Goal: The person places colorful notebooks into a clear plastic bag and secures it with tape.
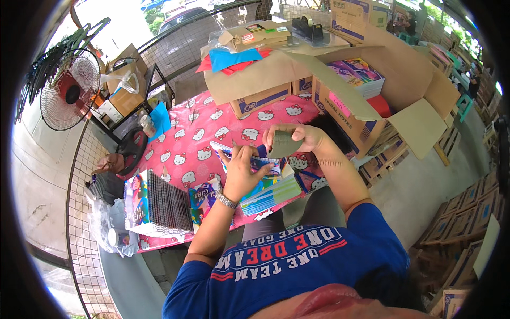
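Grey card (pixel 283 144): held above the pink cloth (pixel 186 149), near table centre. Long axis roughly level, left to right, flat face toward the camera. Plain grey-green, no print visible.

Right hand (pixel 304 137): closed on the card's right end and top edge, fingers curled over it.

Left hand (pixel 240 173): fingers spread, pressing down on the top notebook (pixel 249 162) of a fanned stack (pixel 268 191) lying under the card. Watch at the wrist. Notebook covers multicoloured; stack edges green and white, long axis running lower left to upper right.

Spiral notebooks (pixel 159 204): a second pile at the table's left edge, wire bindings up.

Open carton (pixel 350 114), right of the hands: flaps out, holding stacked notebooks with bright covers and a red item.

Second carton (pixel 255 87), behind: blue and red paper sheets on top, plus a tape dispenser (pixel 309 29).

Fan (pixel 69 87): far left.
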A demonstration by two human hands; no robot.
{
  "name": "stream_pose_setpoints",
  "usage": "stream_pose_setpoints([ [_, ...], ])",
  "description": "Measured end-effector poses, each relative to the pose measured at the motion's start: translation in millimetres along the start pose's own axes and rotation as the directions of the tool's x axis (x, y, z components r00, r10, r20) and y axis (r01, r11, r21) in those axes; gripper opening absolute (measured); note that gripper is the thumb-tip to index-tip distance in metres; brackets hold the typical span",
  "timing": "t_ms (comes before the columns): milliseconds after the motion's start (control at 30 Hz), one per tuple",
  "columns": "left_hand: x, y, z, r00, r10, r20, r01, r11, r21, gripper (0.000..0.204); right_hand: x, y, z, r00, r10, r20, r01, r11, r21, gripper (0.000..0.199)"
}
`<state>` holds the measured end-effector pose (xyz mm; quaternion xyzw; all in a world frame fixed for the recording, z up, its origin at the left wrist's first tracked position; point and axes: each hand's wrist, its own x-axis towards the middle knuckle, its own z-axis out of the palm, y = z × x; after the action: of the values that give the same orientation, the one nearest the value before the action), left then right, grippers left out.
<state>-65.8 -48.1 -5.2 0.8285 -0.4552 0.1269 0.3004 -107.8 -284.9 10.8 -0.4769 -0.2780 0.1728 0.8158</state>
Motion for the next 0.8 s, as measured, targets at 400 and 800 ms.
stream_pose_setpoints([
  [400, 9.2, -17.6, -7.2, 0.988, -0.073, -0.137, 0.073, 0.997, -0.001, 0.046, 15.5, 4.3, -18.1, 0.964, 0.211, -0.163, -0.236, 0.960, -0.152, 0.055],
  [800, 11.5, -28.8, -5.6, 0.995, -0.027, -0.096, 0.030, 0.999, 0.032, 0.047, 34.0, 0.6, -22.8, 0.931, 0.301, -0.206, -0.362, 0.689, -0.628, 0.059],
])
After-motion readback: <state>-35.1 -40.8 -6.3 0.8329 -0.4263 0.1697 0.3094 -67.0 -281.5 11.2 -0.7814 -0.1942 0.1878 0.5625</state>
